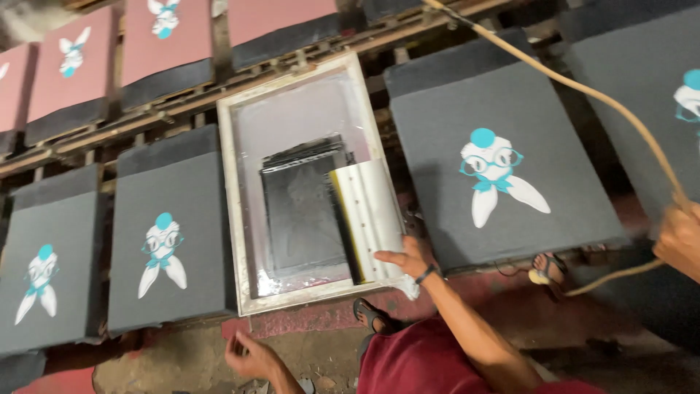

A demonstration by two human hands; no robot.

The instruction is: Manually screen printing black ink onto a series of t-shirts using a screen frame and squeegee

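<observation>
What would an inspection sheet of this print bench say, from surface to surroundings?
Surface: long rows of grey fabric-covered boards, each printed with a white and teal figure.
Job's things: white-framed printing screen lying between two boards; squeegee resting inside it.
Clutter: nothing seen on the boards.
Hands: right hand flat on the squeegee's near end; left hand low, apart from everything, grip unclear.
Cables: tan hose crosses the right boards to another person's hand.
Surroundings: pink boards in the back row; sandalled feet on a worn floor.
</observation>
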